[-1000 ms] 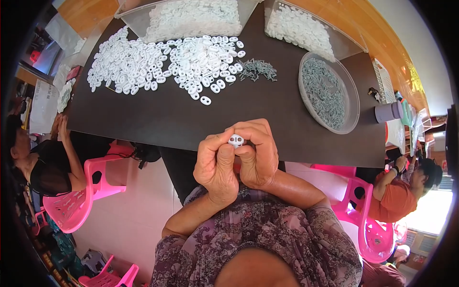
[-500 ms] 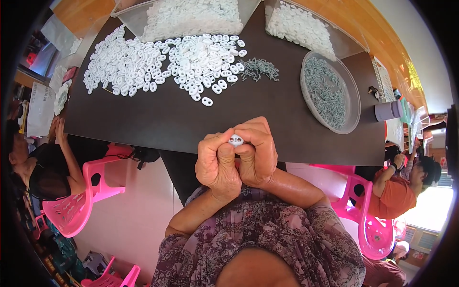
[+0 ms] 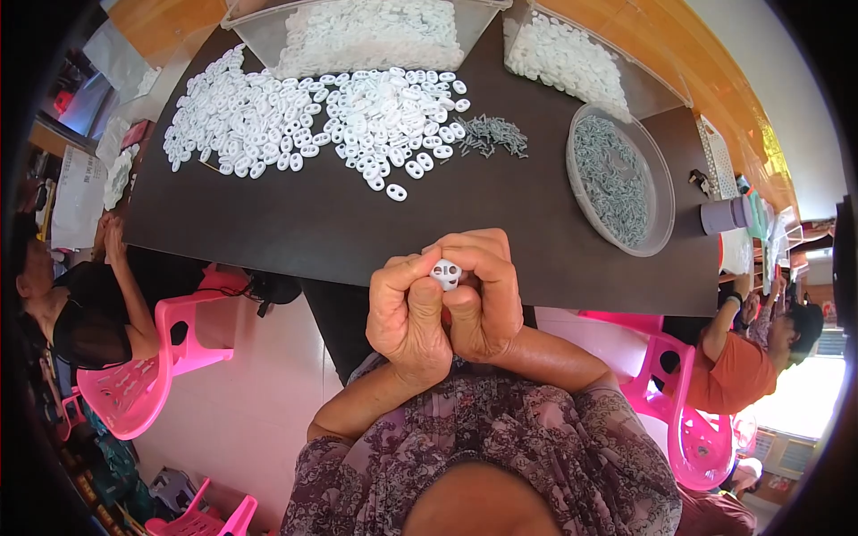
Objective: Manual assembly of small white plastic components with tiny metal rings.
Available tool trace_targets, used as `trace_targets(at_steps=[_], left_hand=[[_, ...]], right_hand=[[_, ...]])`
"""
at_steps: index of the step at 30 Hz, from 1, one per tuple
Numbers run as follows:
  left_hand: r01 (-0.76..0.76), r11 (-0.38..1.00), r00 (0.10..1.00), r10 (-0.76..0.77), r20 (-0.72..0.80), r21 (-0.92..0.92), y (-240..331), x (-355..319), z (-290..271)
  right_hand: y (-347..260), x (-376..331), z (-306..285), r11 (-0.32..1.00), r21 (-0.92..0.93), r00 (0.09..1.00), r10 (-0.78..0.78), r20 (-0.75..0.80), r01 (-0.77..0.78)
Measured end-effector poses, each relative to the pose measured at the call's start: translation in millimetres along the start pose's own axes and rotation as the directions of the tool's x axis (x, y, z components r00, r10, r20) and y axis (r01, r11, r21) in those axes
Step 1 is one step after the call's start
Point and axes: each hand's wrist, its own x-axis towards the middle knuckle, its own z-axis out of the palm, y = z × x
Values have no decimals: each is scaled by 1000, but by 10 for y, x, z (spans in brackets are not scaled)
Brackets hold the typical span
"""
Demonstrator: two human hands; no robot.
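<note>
Between the fingertips of both hands is a small white plastic piece (image 3: 445, 273) with dark holes in its face. My left hand (image 3: 407, 313) pinches it from the left with thumb and forefinger. On its other side my right hand (image 3: 484, 290) grips it the same way, fingers curled. Both hands are in front of the table's near edge. Farther off lie two heaps of white two-holed oval pieces (image 3: 241, 121), the second heap (image 3: 389, 121) beside a small pile of short grey pins (image 3: 492, 136).
Clear bins of white pieces, one wide (image 3: 371, 40) and one to its right (image 3: 567, 62), stand at the back of the dark table (image 3: 295, 214). A round tub (image 3: 661, 228) holds more grey pins. Two seated people (image 3: 94, 313) flank me, with pink chairs (image 3: 161, 357) about.
More of the white piece shows between my fingertips, and its face has turned slightly. My right thumb has shifted down a little. The table sits slightly lower in view.
</note>
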Motion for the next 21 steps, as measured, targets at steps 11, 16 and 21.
trace_targets(at_steps=[11,16,21], left_hand=[[-53,991,998,55,-20,123,-10,18,-19],[-37,989,999,40,-15,145,-34,50,-37],[-42,986,999,46,-26,163,-67,72,1]], right_hand=[[95,30,76,998,-15,998,-58,-14,57],[156,63,106,995,26,994,-92,-57,93],[202,48,91,996,-11,995,-88,-57,87]])
